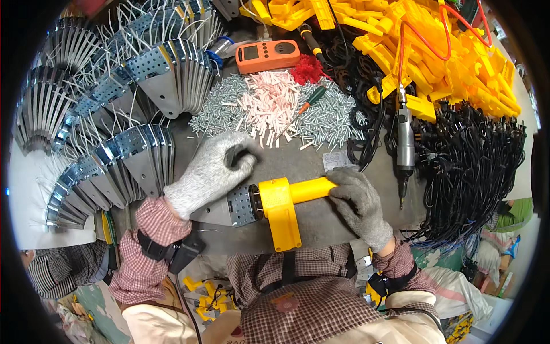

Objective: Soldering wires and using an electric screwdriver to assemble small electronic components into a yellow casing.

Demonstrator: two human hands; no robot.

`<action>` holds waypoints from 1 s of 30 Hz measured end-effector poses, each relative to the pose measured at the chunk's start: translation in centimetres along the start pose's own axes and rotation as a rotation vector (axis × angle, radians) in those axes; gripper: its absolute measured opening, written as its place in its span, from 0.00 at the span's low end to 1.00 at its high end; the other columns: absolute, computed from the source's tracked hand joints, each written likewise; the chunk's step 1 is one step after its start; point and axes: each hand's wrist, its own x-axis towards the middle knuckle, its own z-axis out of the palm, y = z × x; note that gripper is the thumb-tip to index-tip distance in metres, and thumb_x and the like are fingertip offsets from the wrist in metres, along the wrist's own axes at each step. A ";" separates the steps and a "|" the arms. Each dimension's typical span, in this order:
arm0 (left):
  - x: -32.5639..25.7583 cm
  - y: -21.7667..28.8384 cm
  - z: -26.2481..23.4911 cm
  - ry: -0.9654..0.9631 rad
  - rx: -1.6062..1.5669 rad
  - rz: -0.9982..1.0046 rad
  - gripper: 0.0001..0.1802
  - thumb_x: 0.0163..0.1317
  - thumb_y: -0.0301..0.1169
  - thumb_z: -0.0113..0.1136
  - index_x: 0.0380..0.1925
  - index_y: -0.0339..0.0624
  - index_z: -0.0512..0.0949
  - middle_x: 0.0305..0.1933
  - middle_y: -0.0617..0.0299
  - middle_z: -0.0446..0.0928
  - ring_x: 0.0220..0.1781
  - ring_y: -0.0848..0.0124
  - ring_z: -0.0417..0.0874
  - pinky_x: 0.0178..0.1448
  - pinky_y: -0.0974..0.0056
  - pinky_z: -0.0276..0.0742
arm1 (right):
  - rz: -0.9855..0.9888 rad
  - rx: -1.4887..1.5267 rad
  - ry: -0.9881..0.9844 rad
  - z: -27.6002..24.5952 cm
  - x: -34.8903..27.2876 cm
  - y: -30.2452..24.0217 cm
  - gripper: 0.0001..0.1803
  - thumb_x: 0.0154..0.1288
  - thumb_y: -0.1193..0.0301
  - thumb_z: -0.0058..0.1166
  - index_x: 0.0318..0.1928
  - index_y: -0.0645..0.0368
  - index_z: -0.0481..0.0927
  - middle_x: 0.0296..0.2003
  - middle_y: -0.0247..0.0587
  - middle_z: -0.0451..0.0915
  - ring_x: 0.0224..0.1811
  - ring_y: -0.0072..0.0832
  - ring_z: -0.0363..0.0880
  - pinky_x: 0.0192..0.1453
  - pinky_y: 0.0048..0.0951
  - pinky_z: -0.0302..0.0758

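In front of me on the metal table lies a yellow plastic tool housing [279, 215] with a tubular handle. A perforated metal bracket with a pointed grey plate [240, 206] sticks out of its left end. My right hand [358, 203], in a grey glove, grips the far right end of the handle. My left hand [217, 166], gloved in light grey, is above the pointed plate with its fingers curled toward the thumb. Whatever it may pinch is too small to make out. Beyond the left hand are loose screws [220, 106] and pale pink sleeves [268, 103].
Rows of metal plates with white wires [152, 166] stand at left. An orange meter [268, 55], a screwdriver [309, 102] and solder wire spool [221, 46] sit at the back. Right are a hanging air screwdriver [405, 137], yellow housings [424, 51] and bundled black cords [464, 166].
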 end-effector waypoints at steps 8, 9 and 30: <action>-0.6 -0.1 1.7 -0.133 -0.464 0.018 0.08 0.68 0.21 0.60 0.46 0.34 0.82 0.47 0.56 0.82 0.53 0.66 0.83 0.62 0.61 0.78 | 0.022 -0.027 -0.039 0.0 0.4 -0.3 0.17 0.57 0.82 0.66 0.46 0.60 0.78 0.52 0.49 0.82 0.57 0.49 0.80 0.62 0.46 0.76; -0.6 -0.1 1.7 -0.121 -0.376 0.090 0.08 0.68 0.21 0.60 0.45 0.34 0.82 0.47 0.55 0.82 0.53 0.65 0.83 0.62 0.60 0.78 | 0.030 -0.017 -0.036 0.1 0.4 -0.3 0.18 0.57 0.83 0.66 0.48 0.60 0.78 0.52 0.49 0.82 0.56 0.49 0.79 0.62 0.46 0.76; -3.5 -0.1 1.8 -0.179 0.094 0.151 0.26 0.73 0.35 0.57 0.68 0.39 0.71 0.70 0.47 0.74 0.74 0.48 0.70 0.78 0.49 0.63 | 0.187 -0.337 0.120 -3.2 1.1 -2.0 0.24 0.58 0.78 0.67 0.56 0.58 0.78 0.59 0.49 0.74 0.61 0.49 0.75 0.67 0.43 0.73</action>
